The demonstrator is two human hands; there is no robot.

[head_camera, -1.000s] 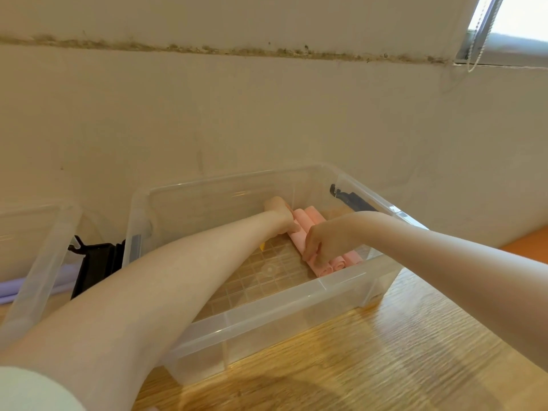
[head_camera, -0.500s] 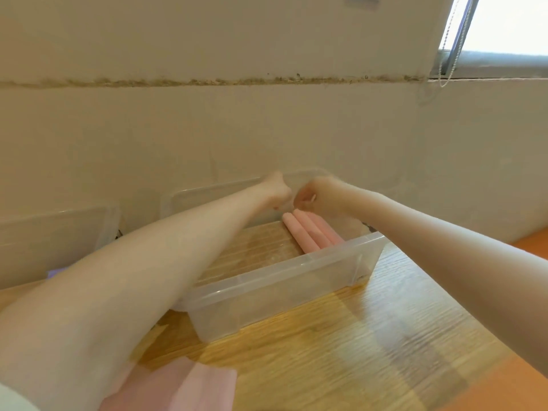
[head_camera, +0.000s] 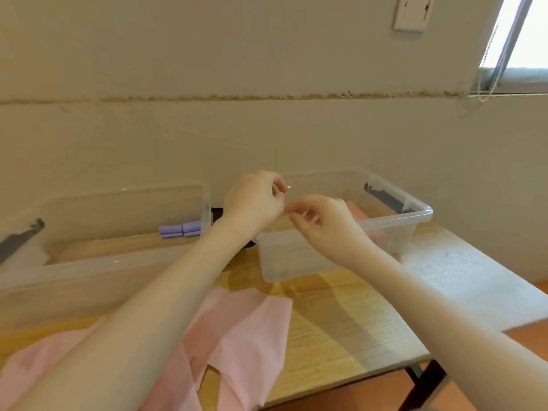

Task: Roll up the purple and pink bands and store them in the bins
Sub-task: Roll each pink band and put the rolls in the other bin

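Note:
My left hand (head_camera: 255, 200) and my right hand (head_camera: 323, 223) are raised close together above the near left corner of the right clear bin (head_camera: 415, 216). Both have curled fingers. A thin yellow elastic (head_camera: 289, 187) pokes out at the left fingertips, and the right thumb and forefinger pinch just below it. Pink rolls (head_camera: 357, 212) lie inside this bin, partly hidden by my right hand. Purple rolls (head_camera: 181, 229) lie at the back of the left clear bin (head_camera: 118, 262). Flat pink bands (head_camera: 246, 336) are spread on the wooden table (head_camera: 341, 315) in front, partly under my left forearm.
The bins stand against a beige wall. Black lid clips hang on the bins, one on the right bin's far side (head_camera: 385, 197). The table's right edge (head_camera: 474, 280) and front right corner are near, with a black leg below.
Both hands lifted out of the right bin and now meet above its near left corner. The view pulled back and turned left, bringing the left bin and the flat pink bands into sight.

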